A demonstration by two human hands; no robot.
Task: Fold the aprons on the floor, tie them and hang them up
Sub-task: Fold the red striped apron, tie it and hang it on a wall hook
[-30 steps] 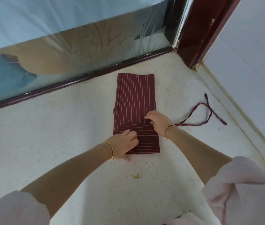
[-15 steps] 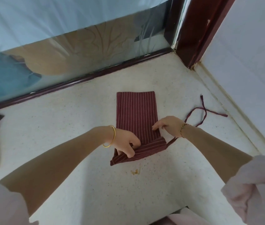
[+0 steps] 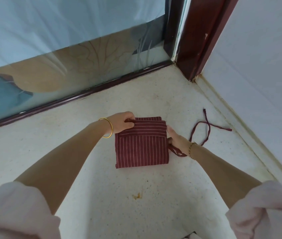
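The left hand [image 3: 124,124] had its grip pinched on the far left corner of the folded striped apron [image 3: 142,150], which lay flat on the floor [image 3: 102,195]. The right hand [image 3: 178,142] curled its grip round the apron's right edge. The apron's strap [image 3: 208,122] trailed loose to its right.

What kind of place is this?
Probably an indoor room corner, maybe a home: speckled pale stone floor, patterned glass door panel in a dark red wooden frame, plain white wall. The folded dark red striped apron lies on that floor.
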